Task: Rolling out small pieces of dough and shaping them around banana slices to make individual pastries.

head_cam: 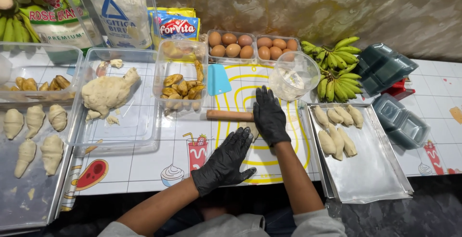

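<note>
the left hand (222,162), in a black glove, lies flat on the yellow-lined mat (293,143), fingers spread and holding nothing. just beyond, the right hand (268,116) presses flat, fingers together, on the wooden rolling pin (228,115), with a strip of dough (251,131) partly hidden beneath. further back stand a clear bowl (293,75) and cartons of brown eggs (252,46).
</note>
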